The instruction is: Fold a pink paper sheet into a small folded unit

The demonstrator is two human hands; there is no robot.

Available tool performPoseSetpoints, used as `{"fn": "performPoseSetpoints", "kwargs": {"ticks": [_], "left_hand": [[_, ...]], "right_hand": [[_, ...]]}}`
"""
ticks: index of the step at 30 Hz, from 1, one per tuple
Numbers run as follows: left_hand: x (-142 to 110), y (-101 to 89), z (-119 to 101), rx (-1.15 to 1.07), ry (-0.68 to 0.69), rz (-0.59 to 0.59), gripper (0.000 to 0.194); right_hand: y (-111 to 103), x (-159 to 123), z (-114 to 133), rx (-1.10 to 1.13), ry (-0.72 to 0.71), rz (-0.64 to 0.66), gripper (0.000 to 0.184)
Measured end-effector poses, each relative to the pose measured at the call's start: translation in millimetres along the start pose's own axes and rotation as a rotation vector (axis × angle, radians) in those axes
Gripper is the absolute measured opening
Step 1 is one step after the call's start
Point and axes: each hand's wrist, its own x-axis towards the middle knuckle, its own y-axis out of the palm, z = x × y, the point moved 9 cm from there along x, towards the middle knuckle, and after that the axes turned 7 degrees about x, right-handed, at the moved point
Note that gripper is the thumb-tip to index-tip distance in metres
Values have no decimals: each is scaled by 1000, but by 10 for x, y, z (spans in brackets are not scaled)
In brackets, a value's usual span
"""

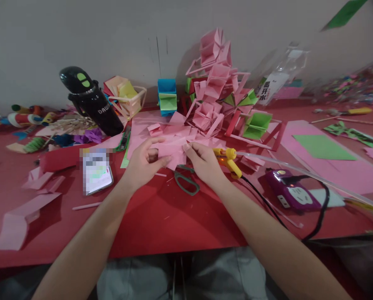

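Note:
A small piece of pink paper (173, 153) is held up above the red table between both hands. My left hand (145, 160) grips its left side, thumb in front and fingers curled behind. On its right edge, my right hand (203, 160) pinches it between thumb and fingers. Under the paper lies a pair of scissors (188, 185) with dark green handles, its blades hidden. A yellow glue gun (232, 162) with a lit orange light rests just right of my right hand. More pink paper pieces lie behind the hands.
Pink folded paper models (213, 83) are stacked at the back. A black bottle (94, 102) and a phone (97, 173) are on the left. Right are a purple power socket (293, 191), its black cable, pink sheets and a clear plastic bottle (283, 73).

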Motion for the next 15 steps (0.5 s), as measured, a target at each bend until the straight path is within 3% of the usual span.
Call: {"fn": "performPoseSetpoints", "kwargs": {"ticks": [11, 15], "left_hand": [[-22, 38, -54, 12, -7, -23, 48], [-13, 18, -50, 15, -13, -25, 50]], "right_hand": [[136, -38, -115, 165, 95, 80, 34], [75, -13, -109, 95, 72, 44, 42]]}}
